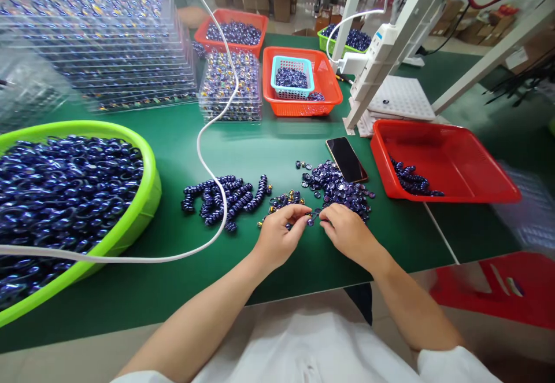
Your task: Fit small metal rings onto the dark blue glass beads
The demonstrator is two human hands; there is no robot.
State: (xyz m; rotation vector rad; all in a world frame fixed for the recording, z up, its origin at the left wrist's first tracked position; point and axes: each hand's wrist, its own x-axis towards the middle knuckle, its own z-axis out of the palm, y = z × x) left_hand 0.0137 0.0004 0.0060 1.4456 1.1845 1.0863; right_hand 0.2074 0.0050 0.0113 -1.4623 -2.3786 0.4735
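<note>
- My left hand (281, 232) and right hand (348, 231) curl, thumbs near fingertips; I can't tell what either pinches.
- Part (310, 221): between my 2 hands, probably for control.
- Discs (336, 189): heaped just beyond, seemingly for short reach.

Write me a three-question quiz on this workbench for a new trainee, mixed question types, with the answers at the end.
1. True or false: the pile of loose dark pieces beside the phone is nearer the right hand than the left hand.

2. Which of these sits inside an orange basket?
A) a white shirt
B) a light-blue basket
C) a carton

3. Fill in the blank: the big tub at the left edge of the view has a bright ____ rim.

Key: 1. True. 2. B. 3. Green.
</note>
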